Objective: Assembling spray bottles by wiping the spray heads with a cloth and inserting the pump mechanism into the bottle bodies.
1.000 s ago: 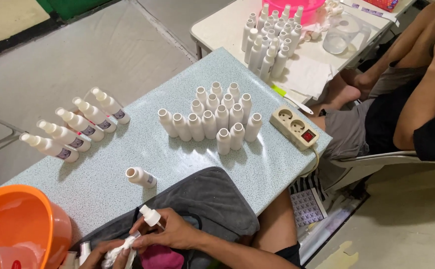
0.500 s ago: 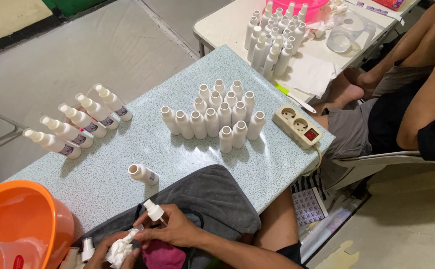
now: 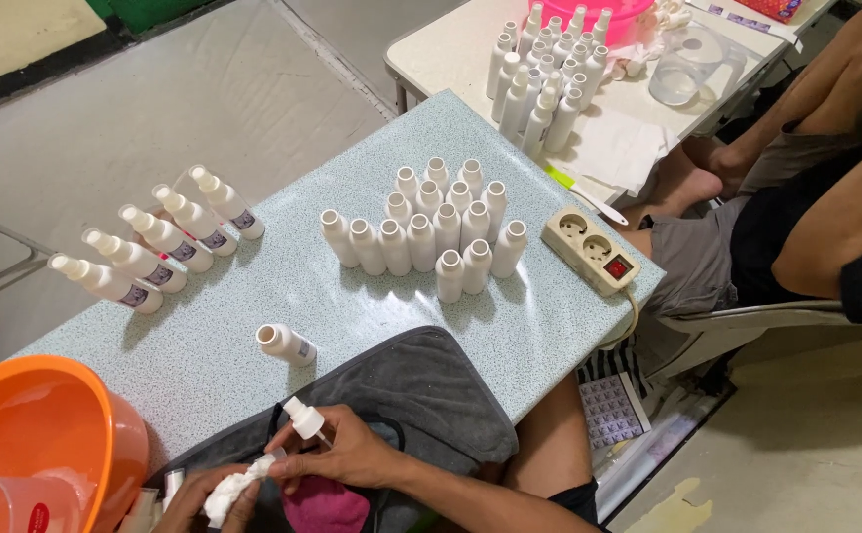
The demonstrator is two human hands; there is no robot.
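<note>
My right hand (image 3: 352,456) is at the bottom edge, over a dark grey towel (image 3: 431,390), and grips a white spray pump cap (image 3: 302,415) with its nozzle end pointing up. My left hand (image 3: 194,501) holds a crumpled white cloth (image 3: 235,490) against the pump's lower end. A pink cloth (image 3: 327,505) lies under both hands. A single open white bottle (image 3: 286,343) stands just beyond them on the speckled table (image 3: 253,286).
Several open white bottles (image 3: 431,232) stand grouped mid-table. Capped, labelled bottles (image 3: 159,247) lie in a row at left. An orange basin (image 3: 51,434) is at bottom left and a power strip (image 3: 597,252) at the right edge. Another person (image 3: 825,197) sits by a second table with more bottles (image 3: 544,79).
My hands stay together over the towel. The white cloth has closed in on the pump's lower end. The view has shifted slightly.
</note>
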